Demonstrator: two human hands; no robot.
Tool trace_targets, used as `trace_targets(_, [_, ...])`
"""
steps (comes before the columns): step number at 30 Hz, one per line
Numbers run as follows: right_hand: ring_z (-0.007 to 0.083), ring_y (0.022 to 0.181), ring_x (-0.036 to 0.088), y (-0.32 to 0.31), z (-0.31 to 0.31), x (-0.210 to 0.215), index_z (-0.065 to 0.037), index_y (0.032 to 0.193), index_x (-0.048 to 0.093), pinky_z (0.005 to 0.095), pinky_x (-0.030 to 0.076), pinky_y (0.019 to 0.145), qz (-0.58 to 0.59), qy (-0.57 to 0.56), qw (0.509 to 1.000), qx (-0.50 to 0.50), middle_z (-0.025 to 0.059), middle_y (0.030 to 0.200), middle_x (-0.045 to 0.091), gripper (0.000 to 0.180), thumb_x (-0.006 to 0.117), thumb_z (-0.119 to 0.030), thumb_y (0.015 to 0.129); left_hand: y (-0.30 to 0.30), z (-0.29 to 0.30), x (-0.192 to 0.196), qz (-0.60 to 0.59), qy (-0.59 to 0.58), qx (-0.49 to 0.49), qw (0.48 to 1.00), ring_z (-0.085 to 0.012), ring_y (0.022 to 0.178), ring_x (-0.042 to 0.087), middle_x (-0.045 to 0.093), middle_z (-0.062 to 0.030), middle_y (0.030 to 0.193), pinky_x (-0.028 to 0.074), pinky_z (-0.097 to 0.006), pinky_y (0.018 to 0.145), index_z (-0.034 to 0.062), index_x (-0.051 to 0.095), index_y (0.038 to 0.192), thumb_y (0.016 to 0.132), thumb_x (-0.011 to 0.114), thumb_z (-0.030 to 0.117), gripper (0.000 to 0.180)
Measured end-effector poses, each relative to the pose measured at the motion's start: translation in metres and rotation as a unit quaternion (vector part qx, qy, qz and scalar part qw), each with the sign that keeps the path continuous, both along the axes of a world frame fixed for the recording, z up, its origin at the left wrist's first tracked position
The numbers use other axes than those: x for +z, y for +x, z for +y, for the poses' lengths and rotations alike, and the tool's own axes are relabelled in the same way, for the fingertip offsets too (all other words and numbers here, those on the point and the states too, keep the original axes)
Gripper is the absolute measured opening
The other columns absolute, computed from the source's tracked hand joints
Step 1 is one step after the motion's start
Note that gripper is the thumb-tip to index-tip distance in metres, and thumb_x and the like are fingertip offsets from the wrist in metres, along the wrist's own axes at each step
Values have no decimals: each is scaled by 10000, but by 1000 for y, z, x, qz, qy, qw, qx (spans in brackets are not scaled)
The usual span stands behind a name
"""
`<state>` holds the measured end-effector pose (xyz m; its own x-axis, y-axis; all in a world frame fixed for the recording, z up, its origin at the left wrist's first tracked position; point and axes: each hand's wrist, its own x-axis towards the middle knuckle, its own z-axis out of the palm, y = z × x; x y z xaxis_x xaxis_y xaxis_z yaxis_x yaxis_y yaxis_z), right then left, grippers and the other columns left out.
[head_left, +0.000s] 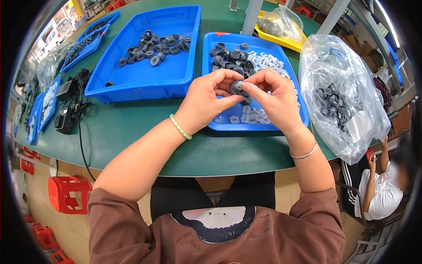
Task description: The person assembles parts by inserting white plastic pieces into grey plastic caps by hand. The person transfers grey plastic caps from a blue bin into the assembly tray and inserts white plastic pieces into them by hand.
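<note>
My two hands meet over a blue tray point(210, 57). Between the thumb and fingers of my left hand point(206, 94) is a small round dark grey plastic part point(237, 87). My right hand point(273, 94) pinches at that same part's face, its thumb and fingertips closed on something small and pale there, perhaps one of the white pieces. Below the hands, the tray holds loose dark grey round parts point(235, 56) at its far left, white plastic pieces point(269, 62) at its far right and more pale pieces point(252, 115) near its front edge.
A larger blue bin point(132, 86) with grey round parts stands to the left. At the right lies a clear plastic bag point(347, 79) of dark parts. Black power adapters point(66, 119) with cables sit at the left. Behind are a yellow tray point(288, 43) and a metal post point(252, 17).
</note>
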<state>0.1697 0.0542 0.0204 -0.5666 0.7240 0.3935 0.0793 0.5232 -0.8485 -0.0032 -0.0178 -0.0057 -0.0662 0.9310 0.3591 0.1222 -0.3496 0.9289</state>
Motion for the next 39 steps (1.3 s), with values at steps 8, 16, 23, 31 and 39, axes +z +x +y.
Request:
trace_targets(8, [111,697,559,-1,-1,-2,-7,839,679,266,458,636,-40,17,999,-2,52,793,610,101,719,-99,830,-1,2,-3,-60,-33,-35,997,-126,937,661,663,-95,1050,567,-250,818,-23,592,1157,819,699,-55,356])
trace_targets(16, [122,722,578,-7,-1,-1,-31,765,615,283,477,658,-57,398,908,-119,26,779,615,144,744,-75,811,-3,0,4,-127,-52,-37,990,-125,1011,633,663,-78,1091,538,-261,876,-13,595,1211,848,686,-27,375])
trace_targets(23, [54,782,572,-4,5,-8,-15,956,571,205,470,685,52,-101,992,47,11,849,622,109,658,-59,908,-3,1,6,-167,-54,-53,983,-120,1011,608,656,-66,1109,494,-260,916,0,605,1236,931,631,83,317])
trace_targets(31, [62,795,580,-3,-2,-6,-12,986,549,212,473,710,53,-73,993,75,19,887,620,97,617,-42,924,-3,0,7,-136,-35,-42,989,-101,950,617,662,-54,1047,509,-250,878,-15,606,1189,949,604,76,258])
trace_targets(39, [79,812,616,-2,1,-10,-3,989,559,225,489,713,42,-61,994,82,32,878,641,80,596,-16,919,-4,-4,6,-119,-33,-79,989,-126,1028,604,620,-74,1140,507,-287,924,-29,559,1229,958,589,72,290])
